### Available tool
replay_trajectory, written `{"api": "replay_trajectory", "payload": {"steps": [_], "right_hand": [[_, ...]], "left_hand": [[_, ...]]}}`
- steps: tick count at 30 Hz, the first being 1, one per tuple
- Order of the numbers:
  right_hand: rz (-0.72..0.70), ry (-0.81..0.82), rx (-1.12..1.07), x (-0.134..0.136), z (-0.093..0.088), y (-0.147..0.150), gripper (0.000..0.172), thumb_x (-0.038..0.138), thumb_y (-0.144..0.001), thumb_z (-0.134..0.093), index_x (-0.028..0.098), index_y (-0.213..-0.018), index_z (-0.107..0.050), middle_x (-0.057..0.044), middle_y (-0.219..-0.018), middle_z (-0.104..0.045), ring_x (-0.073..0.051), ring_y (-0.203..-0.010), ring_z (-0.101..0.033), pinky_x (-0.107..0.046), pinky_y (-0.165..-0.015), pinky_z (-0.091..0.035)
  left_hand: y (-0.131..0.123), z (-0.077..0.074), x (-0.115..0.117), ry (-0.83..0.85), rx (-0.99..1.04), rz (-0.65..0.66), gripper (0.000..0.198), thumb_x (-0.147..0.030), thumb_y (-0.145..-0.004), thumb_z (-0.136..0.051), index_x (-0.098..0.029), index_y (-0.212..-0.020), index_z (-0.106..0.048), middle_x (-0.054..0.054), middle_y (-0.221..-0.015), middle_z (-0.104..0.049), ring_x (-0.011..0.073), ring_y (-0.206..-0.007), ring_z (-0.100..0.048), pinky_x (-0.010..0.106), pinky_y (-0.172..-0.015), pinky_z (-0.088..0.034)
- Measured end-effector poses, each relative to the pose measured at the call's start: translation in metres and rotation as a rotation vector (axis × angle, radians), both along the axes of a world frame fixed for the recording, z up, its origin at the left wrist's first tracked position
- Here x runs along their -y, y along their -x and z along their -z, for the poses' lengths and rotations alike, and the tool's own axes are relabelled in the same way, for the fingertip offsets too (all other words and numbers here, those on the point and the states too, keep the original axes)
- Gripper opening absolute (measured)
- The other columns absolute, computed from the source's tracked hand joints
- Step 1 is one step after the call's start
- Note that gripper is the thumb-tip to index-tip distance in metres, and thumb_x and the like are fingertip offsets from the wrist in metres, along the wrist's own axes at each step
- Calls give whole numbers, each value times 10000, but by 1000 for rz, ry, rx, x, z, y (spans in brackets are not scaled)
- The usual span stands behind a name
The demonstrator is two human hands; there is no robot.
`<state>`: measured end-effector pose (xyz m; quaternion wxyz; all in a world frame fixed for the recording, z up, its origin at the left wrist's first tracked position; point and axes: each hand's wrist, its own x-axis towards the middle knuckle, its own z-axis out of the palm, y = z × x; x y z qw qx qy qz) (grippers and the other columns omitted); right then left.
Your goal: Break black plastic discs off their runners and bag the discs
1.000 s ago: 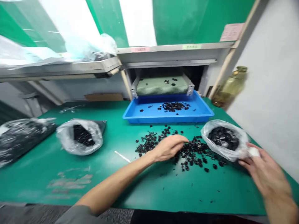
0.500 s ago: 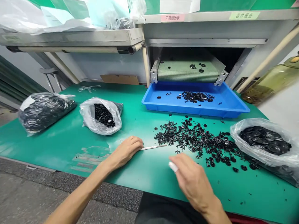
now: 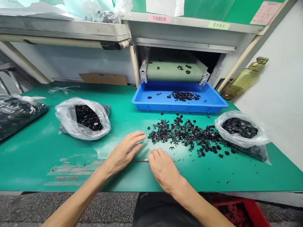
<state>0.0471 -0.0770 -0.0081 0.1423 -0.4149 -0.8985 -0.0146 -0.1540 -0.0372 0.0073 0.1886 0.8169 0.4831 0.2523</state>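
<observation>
I'm holding my left hand [image 3: 124, 154] open above the green mat [image 3: 279, 173], fingers spread, while my right hand [image 3: 163, 168] is curling beside a thin white stick [image 3: 141, 160], grip unclear, both hands resting just short of the black plastic parts [image 3: 187, 134] scattered below the blue tray [image 3: 180, 108]

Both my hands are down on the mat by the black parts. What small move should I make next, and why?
Probably grip the thin pale strip with your right hand. Its end lies right at those fingers, your left hand is just beside it, and the loose pile of small black plastic parts lies just beyond, below the blue tray.
</observation>
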Motion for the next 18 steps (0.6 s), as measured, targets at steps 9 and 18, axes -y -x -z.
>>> {"api": "replay_trajectory", "payload": {"steps": [9, 18], "right_hand": [[83, -16, 14, 18, 4, -132, 235, 226, -989, -428, 167, -1141, -597, -55, -840, -590, -180, -734, -500, -293, -623, -418], [241, -65, 26, -61, 13, -204, 323, 107, -939, -421, 183, -1187, -614, -57, -832, -563, -169, -734, -516, -246, -590, -399]], "left_hand": [[-75, 31, -89, 101, 49, -155, 613, -485, -951, -250, -95, -1389, -430, 187, -1505, -392, 314, -1431, -266, 529, -1163, -190], [-169, 24, -86, 173, 103, 36, 508, -428, -996, -218, -183, -1348, -491, 92, -1427, -522, 247, -1361, -403, 436, -1158, -247]]}}
